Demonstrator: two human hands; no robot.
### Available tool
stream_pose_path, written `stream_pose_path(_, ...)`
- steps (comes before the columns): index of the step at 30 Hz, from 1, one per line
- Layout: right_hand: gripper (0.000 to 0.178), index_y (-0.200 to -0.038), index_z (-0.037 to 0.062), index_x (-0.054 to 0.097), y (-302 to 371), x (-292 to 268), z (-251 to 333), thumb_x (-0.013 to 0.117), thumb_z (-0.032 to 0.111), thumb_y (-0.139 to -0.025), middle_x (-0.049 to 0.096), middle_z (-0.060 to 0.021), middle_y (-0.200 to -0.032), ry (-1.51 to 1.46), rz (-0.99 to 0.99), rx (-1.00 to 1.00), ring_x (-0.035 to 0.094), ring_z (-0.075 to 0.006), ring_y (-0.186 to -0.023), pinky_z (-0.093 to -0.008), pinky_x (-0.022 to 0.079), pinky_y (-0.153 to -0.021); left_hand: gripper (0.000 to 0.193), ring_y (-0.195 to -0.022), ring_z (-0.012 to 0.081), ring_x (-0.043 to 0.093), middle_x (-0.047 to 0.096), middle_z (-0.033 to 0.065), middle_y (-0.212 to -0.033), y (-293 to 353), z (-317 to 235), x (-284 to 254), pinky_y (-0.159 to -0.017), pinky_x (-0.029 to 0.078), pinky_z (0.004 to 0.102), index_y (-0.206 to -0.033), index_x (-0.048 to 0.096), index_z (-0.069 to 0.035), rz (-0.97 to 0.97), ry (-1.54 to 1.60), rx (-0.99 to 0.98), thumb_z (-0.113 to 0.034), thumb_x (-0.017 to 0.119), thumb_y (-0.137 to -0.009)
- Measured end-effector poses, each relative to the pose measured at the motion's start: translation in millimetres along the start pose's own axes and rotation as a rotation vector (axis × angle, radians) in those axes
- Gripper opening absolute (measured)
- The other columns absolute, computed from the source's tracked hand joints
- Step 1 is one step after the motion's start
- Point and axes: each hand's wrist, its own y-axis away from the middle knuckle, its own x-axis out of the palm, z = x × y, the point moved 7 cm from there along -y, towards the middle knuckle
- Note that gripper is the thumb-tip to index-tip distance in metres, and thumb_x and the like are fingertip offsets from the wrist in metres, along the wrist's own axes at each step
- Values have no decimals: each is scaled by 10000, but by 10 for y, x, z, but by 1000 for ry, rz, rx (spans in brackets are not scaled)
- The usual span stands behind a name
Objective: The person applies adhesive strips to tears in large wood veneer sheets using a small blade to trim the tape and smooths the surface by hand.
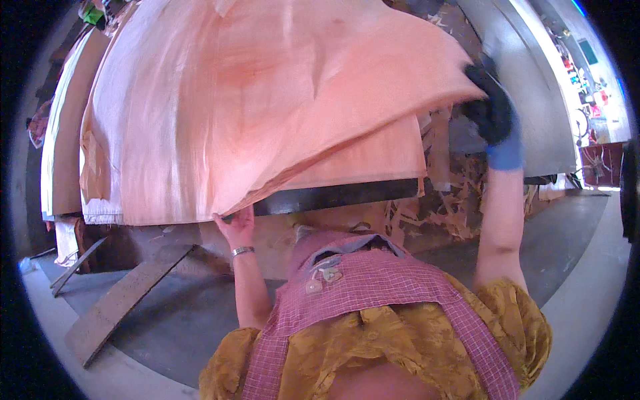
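Note:
A large, thin, pinkish-orange sheet that looks like wood veneer [267, 87] spreads across the upper middle, its right part lifted and folding over. At its near edge my bare left hand [237, 225], a metal watch on the wrist, pinches the sheet between thumb and fingers. My right hand [492, 107], in a dark glove with a blue cuff and blurred by motion, is closed on the raised right corner. Beneath the raised part show more pinkish sheets [373, 157], lying on a black bar or edge [333, 197].
Another stack of pale sheets [70, 127] stands at the left. A brown board [130, 300] leans at the lower left. Torn veneer scraps [447, 207] lie below and right of the sheets. A grey metal-like surface [533, 87] runs along the right.

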Motion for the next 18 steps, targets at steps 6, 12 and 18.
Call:
stream_pose_path(6,590,-1294,32,571,885,-1496,-1789,786,211,-774,653,-84,-1098,199,-145,519,631,-179,-931,-316,535,-787,667,-1192,267,547,578,119,-1245,-665,-1215,-211,-995,471,426,-1266,508,-61,125,-202,394,-611,532,-890)
stream_pose_path(12,424,-1139,2,644,1477,-1753,-3807,765,244,-813,676,-57,-852,708,-92,732,606,-175,-718,-335,485,-659,726,-1356,311,402,394,113,-1502,-606,-1217,93,-1104,342,520,-1474,356,-119,-58,-374,407,-569,501,-923)
stream_pose_path(18,481,-1237,-64,501,1745,-1464,-4078,702,202,-890,623,-165,-1189,364,-206,467,593,-278,-1028,-409,482,-912,663,-1287,278,474,493,126,-1421,-1321,-2068,24,-1103,365,450,-1420,411,-15,45,-161,504,-406,627,-929)
